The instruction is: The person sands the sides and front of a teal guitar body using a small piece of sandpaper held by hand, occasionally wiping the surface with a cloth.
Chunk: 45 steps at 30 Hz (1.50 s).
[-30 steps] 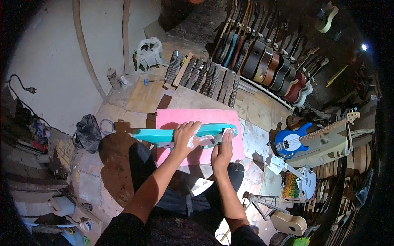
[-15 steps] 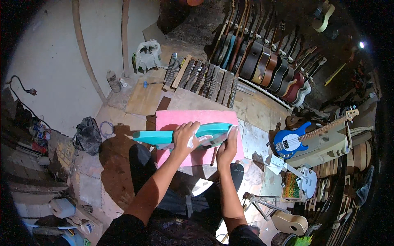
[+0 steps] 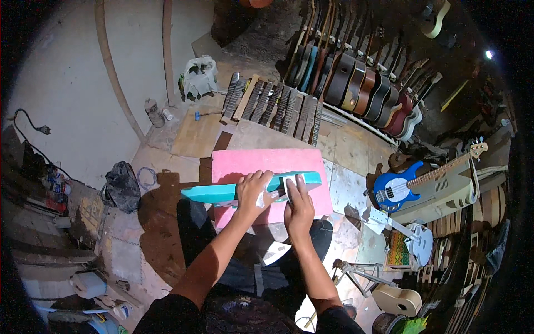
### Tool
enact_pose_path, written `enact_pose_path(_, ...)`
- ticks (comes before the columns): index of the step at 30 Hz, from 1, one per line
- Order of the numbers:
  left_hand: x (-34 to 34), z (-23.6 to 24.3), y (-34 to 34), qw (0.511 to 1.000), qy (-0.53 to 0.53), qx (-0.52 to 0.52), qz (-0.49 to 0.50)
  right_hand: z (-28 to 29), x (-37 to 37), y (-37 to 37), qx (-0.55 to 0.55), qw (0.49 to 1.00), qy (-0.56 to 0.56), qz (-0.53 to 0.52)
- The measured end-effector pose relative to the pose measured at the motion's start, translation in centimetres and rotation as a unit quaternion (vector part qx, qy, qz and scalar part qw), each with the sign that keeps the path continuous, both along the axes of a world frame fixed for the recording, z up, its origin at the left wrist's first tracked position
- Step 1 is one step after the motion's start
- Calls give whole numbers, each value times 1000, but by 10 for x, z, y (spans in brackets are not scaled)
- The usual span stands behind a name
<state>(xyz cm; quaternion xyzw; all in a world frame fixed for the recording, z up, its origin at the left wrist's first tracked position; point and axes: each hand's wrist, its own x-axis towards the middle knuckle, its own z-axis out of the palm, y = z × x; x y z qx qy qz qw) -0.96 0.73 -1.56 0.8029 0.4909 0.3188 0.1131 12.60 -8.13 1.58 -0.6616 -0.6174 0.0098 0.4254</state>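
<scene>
- Teal guitar body point(image 3: 219, 193): held edge-up above the pink board, longways L to R, btwn the person's 2 hands; near face partly hidden by hands & shade.
- L hand point(image 3: 255, 190): grip closed on the guitar body abt mid-length, fingers over the top edge, thumb on the near side. White patch at the palm; can't tell if dust or cloth.
- R hand point(image 3: 299, 207): grip closed on a white pad point(image 3: 287, 181), fingers nearly straight, pressing it to the body's edge nr the R end. Pad material unclear.
- Pink board point(image 3: 236, 160): flat under the work, just past the knees; hands' shade falls on it.
- Dark trousers point(image 3: 194, 222): knees either side, just this side of the board.
- Guitar necks point(image 3: 271, 108): laid side by side beyond the board; most dark & fretted, one pale.
- Blue-headed hammer point(image 3: 197, 116): on a wood panel, L of the necks.
- White plastic bag point(image 3: 200, 78) further back, nr the wall; black plastic bag point(image 3: 121, 188) on floor, well L.
- Guitars on rack point(image 3: 361, 89): standing in a row, back R, mixed colours.
- Blue bass guitar point(image 3: 396, 190): R side, white pickguard, neck pointing up-R.
- Pale blue guitar point(image 3: 423, 245): just below the bass.
- Bare-wood guitar body point(image 3: 396, 300): lower R, round soundhole, by a metal stand point(image 3: 356, 274).
</scene>
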Motion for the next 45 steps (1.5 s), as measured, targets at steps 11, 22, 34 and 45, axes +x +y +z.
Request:
enact_pose_path(11, -1, -4, -11, 1000, -7, 0, -6, 12, -1, -16, -21, 1000, 3, 5)
enact_pose_path(22, 0, -3, -12, 999, -21, 24, -8, 9, 8, -8, 33, 994, 95, -43)
enact_pose_path(34, 8, -5, -10, 998, -13, 64, -3, -2, 44, -12, -6, 980, 154, -129)
enact_pose_path(45, 2, -7, -8, 998, 13, 58, 9, 6, 27, -16, -19, 989, 116, -95)
